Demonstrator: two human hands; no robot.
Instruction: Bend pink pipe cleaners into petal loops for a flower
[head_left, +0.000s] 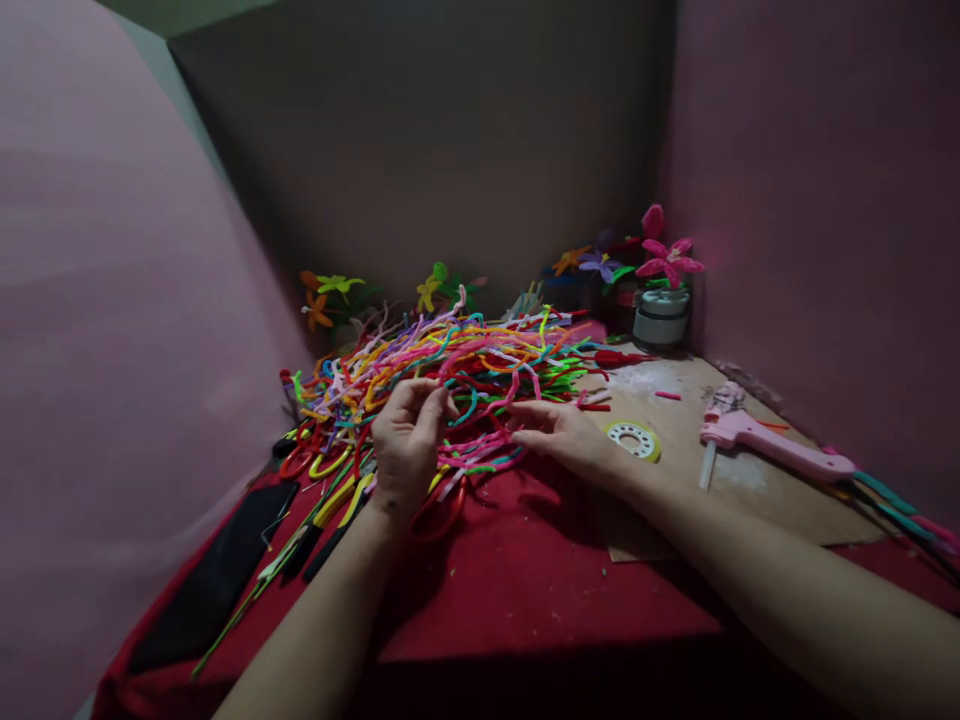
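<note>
A large heap of fuzzy pipe cleaners [420, 345] in many colours lies in front of me on the red cloth [570, 590]. My left hand [409, 440] is closed in a pinch at the heap's near side, and a pink pipe cleaner [469, 350] rises from its fingertips. My right hand [562, 438] reaches in from the right, thumb and forefinger pinched at a pink strand by the heap's edge. Whether both hands hold the same strand, I cannot tell. More pink pipe cleaners [480, 452] lie between and below the hands.
On the right, a pink glue gun [780, 450] and a tape roll [634, 440] rest on a brown board [667, 510]. Left lie yellow-handled pliers [334, 505], red-handled scissors [296, 462] and a black flat object [214, 575]. Pipe-cleaner flowers [670, 262] stand at the back.
</note>
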